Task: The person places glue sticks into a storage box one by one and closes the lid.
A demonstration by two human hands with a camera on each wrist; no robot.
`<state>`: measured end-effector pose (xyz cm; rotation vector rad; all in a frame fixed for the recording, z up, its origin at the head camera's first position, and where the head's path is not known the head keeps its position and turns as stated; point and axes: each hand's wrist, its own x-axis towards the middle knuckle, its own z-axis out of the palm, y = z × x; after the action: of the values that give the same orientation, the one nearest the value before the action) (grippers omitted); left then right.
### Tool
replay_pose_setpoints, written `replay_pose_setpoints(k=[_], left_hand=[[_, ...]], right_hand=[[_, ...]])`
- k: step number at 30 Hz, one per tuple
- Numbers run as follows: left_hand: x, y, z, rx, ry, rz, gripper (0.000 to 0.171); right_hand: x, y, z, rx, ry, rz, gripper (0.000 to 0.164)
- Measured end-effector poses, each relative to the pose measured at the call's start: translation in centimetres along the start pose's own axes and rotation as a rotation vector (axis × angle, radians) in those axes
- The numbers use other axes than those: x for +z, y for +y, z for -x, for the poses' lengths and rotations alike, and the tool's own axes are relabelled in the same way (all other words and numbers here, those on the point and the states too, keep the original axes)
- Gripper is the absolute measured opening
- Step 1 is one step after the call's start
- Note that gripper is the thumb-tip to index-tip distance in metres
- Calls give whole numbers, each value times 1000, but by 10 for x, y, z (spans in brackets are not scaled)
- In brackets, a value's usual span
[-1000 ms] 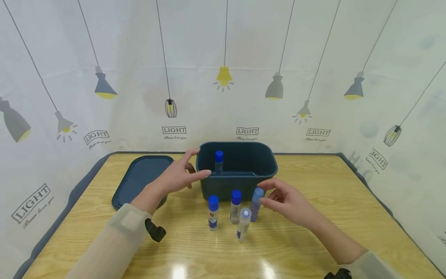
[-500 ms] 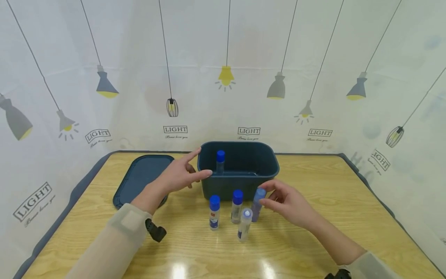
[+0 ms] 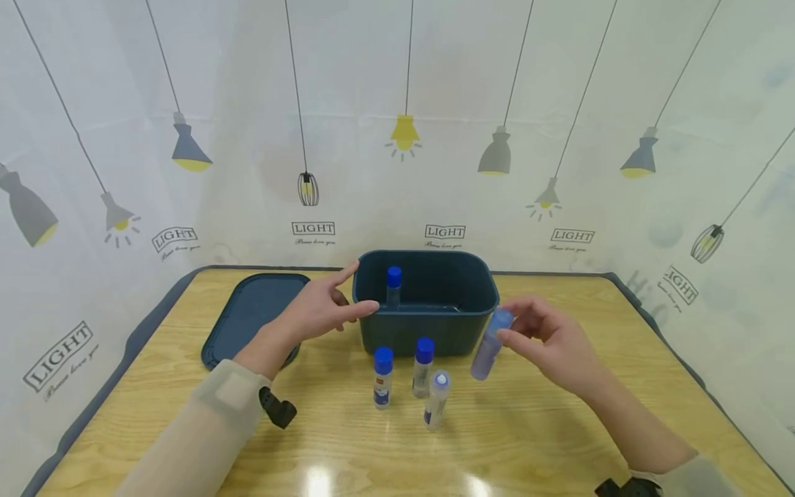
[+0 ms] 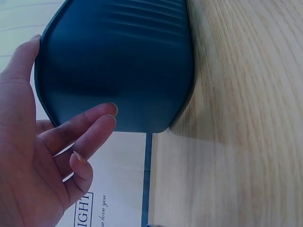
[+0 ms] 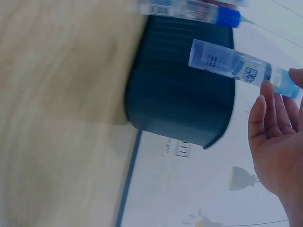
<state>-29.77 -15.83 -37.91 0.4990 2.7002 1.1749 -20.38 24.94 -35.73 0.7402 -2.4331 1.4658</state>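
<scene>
My right hand [image 3: 553, 342] pinches the pale-blue cap of a translucent bluish glue stick [image 3: 486, 355], held tilted beside the front right corner of a dark blue plastic bin [image 3: 428, 335]. In the right wrist view this glue stick [image 5: 227, 60] overlaps the bin's wall, its printed label showing. My left hand [image 3: 319, 307] touches the bin's left end, thumb and index finger stretched out to the rim; in the left wrist view other fingers lie along the outer wall [image 4: 118, 66]. Inside the bin stands a blue-capped glue stick [image 3: 394, 286].
Two blue-capped glue sticks, one at left [image 3: 382, 379] and one at right [image 3: 423, 369], stand before the bin. A clear one with a pale top [image 3: 437, 400] stands nearer. The dark blue lid [image 3: 248, 314] lies left, partly behind my left forearm. A printed cloth backdrop [image 3: 373, 193] borders the table.
My right hand has moved right and slightly up with the translucent glue stick, which has gone from near upright among the others to tilted. The left hand stays at the bin.
</scene>
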Motion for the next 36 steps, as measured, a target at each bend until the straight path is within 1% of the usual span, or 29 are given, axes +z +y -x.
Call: replay_pose_setpoints(k=[3,7,11,18,23,26,28,33,36], left_hand=[[-1,0,0,-3,1,1,108],[-1,0,0,-4,1,-1,107],[0,0,0,-1,5,-1,106],[1,1,1,0,9,7,103],[2,-1,0,2,11,19,100],[3,-1,-1,-1,19,26,99],[3,-1,-1,-3,23,29,99],[3,0,-1,-9,22,29,98],[3,0,-1,-11,22,29,98]], right_hand=[[-9,-10,-4,-43,43,-48,30],[-18,-21,-12,-93,78,-127,31],[-25,-30,-22,-111,115,-169,32],[-31,-39,-46,-80,212,-117,27],[-35,-35,-64,-32,242,-89,23],[-33,-27,-76,1,237,-70,22],[-29,-22,-84,18,228,-62,23],[-17,-11,-102,48,201,-29,33],[-8,-6,-112,60,168,-4,37]])
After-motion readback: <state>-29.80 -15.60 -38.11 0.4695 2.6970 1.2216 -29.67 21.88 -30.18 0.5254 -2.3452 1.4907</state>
